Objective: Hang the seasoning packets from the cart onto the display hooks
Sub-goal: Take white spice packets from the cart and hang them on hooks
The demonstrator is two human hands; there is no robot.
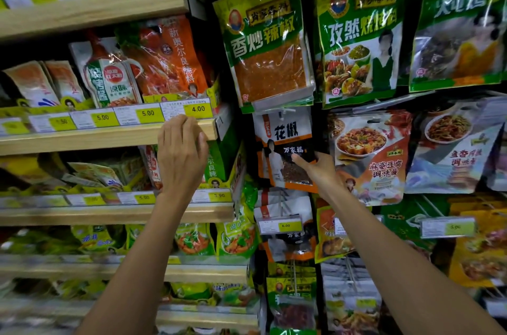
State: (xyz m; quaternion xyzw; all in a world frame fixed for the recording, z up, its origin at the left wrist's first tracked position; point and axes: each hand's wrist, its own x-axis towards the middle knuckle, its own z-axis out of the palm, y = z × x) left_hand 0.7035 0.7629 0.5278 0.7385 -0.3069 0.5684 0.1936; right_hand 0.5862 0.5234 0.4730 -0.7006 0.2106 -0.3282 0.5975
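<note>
Shop aisle: wooden shelves (pixel 96 12) of sachets on the left, a wall of hanging packets on the right. The seasoning packet (pixel 285 142) is white on top with black characters, orange edges and a black lower panel with a spice window. It sits upright just below a green chili packet (pixel 266 46), long axis vertical, top up, face to camera; can't tell if it's on a hook. The right hand (pixel 321 170) pinches its lower right corner, thumb on the front. The left hand (pixel 181 153) has its fingers curled over the front edge of the middle shelf (pixel 109 140) at its right end, under the 4.00 tag (pixel 198 109).
</note>
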